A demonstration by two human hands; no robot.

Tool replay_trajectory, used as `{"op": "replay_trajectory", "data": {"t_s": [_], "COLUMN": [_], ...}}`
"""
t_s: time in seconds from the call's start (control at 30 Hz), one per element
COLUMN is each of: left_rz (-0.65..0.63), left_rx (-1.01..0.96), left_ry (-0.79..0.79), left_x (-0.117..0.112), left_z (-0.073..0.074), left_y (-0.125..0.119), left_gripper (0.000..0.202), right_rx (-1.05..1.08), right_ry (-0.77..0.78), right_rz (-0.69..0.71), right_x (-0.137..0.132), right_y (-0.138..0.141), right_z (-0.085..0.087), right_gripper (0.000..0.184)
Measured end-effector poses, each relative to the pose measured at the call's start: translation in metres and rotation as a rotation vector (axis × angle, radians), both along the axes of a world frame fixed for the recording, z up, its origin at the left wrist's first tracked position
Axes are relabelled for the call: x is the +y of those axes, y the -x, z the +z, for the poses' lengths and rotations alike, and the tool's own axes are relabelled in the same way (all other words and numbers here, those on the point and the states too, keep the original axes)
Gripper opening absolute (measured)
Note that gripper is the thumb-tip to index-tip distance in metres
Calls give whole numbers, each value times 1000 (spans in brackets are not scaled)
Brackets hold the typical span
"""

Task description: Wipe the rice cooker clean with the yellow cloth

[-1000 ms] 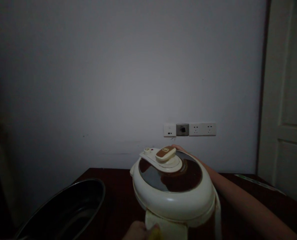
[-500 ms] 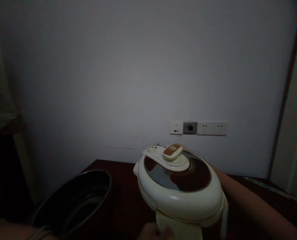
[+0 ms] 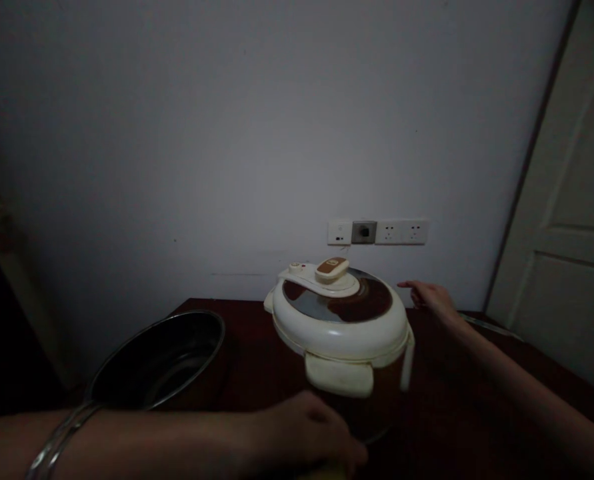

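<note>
A white electric pressure cooker (image 3: 341, 330) with a brown, glossy lid top and a lid knob stands on the dark red table. My left hand (image 3: 309, 430) is in front of it, below the front handle (image 3: 339, 377), with the fingers curled. Something pale yellow shows under these fingers at the bottom edge, too little of it to name. To the right of the cooker is my right hand (image 3: 431, 300), apart from it, index finger stretched out to the left and the other fingers bent. A black round pot (image 3: 164, 357) lies open-topped behind my left forearm.
The table (image 3: 247, 347) stands against a grey wall. On the wall behind the cooker is a row of sockets (image 3: 401, 231). A pale door (image 3: 577, 247) is at the right. A thin light strip (image 3: 491, 327) lies along the table's back right.
Both hands have come away from the cooker: the right from its far side out to the right, the left from its front handle. The cooker sits lower and farther off.
</note>
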State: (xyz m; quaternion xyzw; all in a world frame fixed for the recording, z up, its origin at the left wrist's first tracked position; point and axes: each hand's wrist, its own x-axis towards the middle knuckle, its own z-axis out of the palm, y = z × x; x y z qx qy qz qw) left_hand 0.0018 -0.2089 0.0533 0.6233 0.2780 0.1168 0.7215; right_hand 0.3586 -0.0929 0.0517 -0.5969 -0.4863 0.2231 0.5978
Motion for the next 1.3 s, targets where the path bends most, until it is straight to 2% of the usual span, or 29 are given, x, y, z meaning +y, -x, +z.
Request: {"op": "replay_trajectory", "data": {"t_s": [0.03,0.07,0.17,0.23,0.3,0.37,0.43,0.63,0.77,0.93,1.2,1.3], "left_rz": [2,19,173,358,548,686,756,786,800,822,794,743], "left_rx": [25,15,-71,-199,-348,-462,-531,-626,-640,-635,-685,-725], "left_ry": [-39,-153,-555,-742,-872,-948,-997,-1006,-975,-909,-632,-555], "left_x": [3,7,21,30,37,44,51,59,56,60,73,74], "left_z": [21,42,101,125,134,132,126,113,110,104,97,96], "left_y": [-4,-8,-18,-21,-24,-27,-33,-47,-50,-53,-62,-66], "left_gripper": [28,28,27,26,25,25,26,26,28,31,30,29], "right_rx": [2,-3,-134,-256,-378,-445,-431,-250,-195,-163,-370,-438], "right_ry": [-74,-169,-408,-509,-529,-491,-450,-335,-260,-217,-291,-329], "right_rz": [-43,-87,-164,-166,-104,37,192,540,680,664,441,381], "right_x": [-14,-29,-75,-101,-122,-135,-141,-139,-133,-126,-118,-116], "right_y": [1,5,35,64,92,117,137,170,180,186,185,184], "right_z": [7,15,38,49,55,58,60,69,73,70,63,64], "right_gripper": [22,22,24,25,23,23,26,46,52,54,46,44]}}
